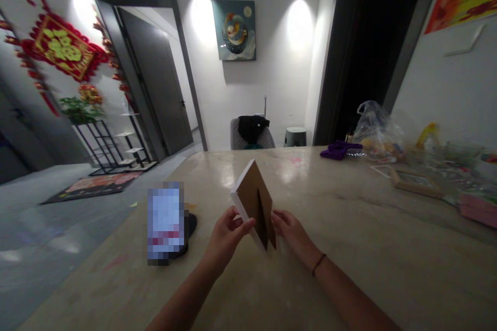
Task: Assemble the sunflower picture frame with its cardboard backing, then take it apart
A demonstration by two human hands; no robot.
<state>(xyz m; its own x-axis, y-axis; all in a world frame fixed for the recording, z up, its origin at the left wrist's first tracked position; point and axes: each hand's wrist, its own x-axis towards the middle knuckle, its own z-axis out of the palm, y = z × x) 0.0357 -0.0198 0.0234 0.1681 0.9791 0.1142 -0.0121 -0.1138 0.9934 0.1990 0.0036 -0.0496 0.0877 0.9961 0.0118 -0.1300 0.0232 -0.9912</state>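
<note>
Two hands pinch the lower end of a picture frame (pixel 253 197), left hand (pixel 228 231) on its white edge and right hand (pixel 291 231) on the brown back, above the table (pixel 349 248) near its middle. It is well apart from the clear plastic bag (pixel 375 126) at the far right, whose yellowish contents are too blurred to name. The frame's long axis stands nearly upright, leaning left, with the back and stand toward the camera. Bare tabletop surrounds both hands. The table's left edge passes beside a blurred phone (pixel 166 220).

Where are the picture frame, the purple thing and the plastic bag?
picture frame (pixel 252 194), head view, on its brown back.
purple thing (pixel 337 150), head view, on its middle.
plastic bag (pixel 375 124), head view, on its crinkly side.
</note>
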